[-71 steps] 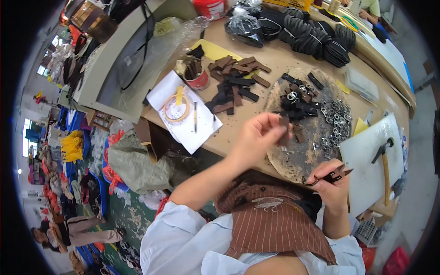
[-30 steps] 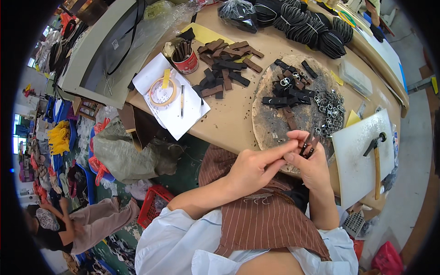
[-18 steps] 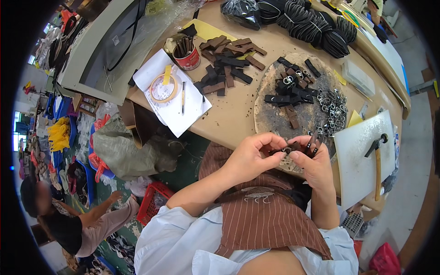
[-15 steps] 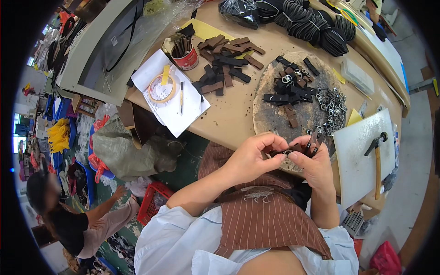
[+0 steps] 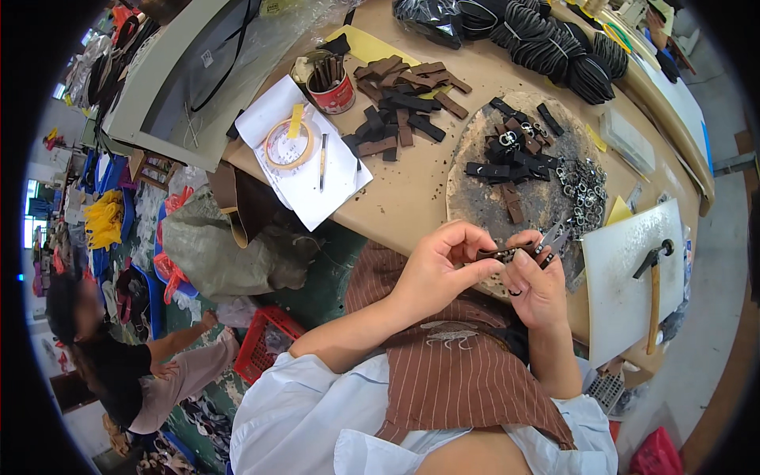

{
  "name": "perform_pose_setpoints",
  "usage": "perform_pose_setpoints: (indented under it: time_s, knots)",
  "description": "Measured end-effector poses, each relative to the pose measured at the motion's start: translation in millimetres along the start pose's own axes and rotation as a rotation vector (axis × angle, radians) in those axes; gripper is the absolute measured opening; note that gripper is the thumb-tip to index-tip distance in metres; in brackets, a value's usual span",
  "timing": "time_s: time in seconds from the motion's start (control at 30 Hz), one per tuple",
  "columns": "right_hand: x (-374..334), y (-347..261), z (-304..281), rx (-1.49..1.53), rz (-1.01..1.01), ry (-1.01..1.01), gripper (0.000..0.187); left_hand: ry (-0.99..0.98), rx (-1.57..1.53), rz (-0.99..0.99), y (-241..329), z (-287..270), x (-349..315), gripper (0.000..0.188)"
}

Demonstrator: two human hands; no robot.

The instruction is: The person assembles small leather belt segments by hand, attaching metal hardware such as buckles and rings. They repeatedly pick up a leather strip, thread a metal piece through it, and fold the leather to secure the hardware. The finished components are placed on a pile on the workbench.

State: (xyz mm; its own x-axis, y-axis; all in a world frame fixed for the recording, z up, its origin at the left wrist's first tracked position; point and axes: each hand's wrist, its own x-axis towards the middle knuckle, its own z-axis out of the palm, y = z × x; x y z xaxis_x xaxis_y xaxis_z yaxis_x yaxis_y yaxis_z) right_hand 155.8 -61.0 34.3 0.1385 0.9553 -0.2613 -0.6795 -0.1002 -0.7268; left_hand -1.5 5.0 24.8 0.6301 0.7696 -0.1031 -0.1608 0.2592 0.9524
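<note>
A short dark brown leather strap (image 5: 503, 255) is stretched between my two hands at the table's near edge. My left hand (image 5: 439, 273) pinches its left end between thumb and fingers. The thumb and fingers of my right hand (image 5: 540, 291) close on the other end. Tucked in that same hand is a pair of small thread snips (image 5: 556, 236), blades pointing up and away. Just beyond lies a round worn block (image 5: 471, 198), bearing black and brown leather straps (image 5: 518, 166) and a heap of metal rings and clasps (image 5: 584, 186).
More leather straps (image 5: 412, 91) lie beside a red can (image 5: 331, 93) of tools. Tape (image 5: 273, 158) and a pen (image 5: 322, 162) rest on white paper. Right, a hammer (image 5: 655, 293) lies on a white board (image 5: 609, 261). Black cord bundles (image 5: 538, 43) sit behind. A person (image 5: 111, 364) is at left.
The strap between my fingers has turned and shows more of its length. My right hand has shifted its hold, and the snips now tilt to the right. The whole view has shifted slightly.
</note>
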Motion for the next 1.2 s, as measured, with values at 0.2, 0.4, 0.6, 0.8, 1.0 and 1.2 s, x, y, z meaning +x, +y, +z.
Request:
perform_pose_setpoints:
  time_s: [0.2, 0.4, 0.6, 0.8, 1.0, 1.2]
  knots:
    - [-3.9, -1.9, -1.5, -0.170, -0.085, -0.017, 0.020, -0.021, -0.051, 0.040, 9.2, 3.2, -1.6, 0.020]
    - [-4.9, -7.1, 0.2, -0.290, -0.131, 0.020, 0.018, -0.077, -0.074, -0.023, 13.4, -3.1, -0.5, 0.018]
    - [-7.5, -10.7, -0.4, -0.183, -0.040, -0.020, 0.018, -0.107, -0.101, -0.061, 10.8, -3.5, -0.7, 0.017]
    - [-5.5, -11.1, -7.6, -0.409, -0.114, 0.008, 0.013, -0.069, 0.021, -0.038, 13.2, 6.8, -0.4, 0.015]
    - [8.4, -28.1, -12.1, -0.939, -0.648, -0.280, 0.013, -0.248, -0.214, -0.069, 6.8, -6.0, 2.3, 0.023]
    - [16.0, -43.4, -14.1, -1.194, -0.817, -0.451, 0.025, -0.335, -0.476, -0.572, 26.3, -18.0, 9.2, 0.034]
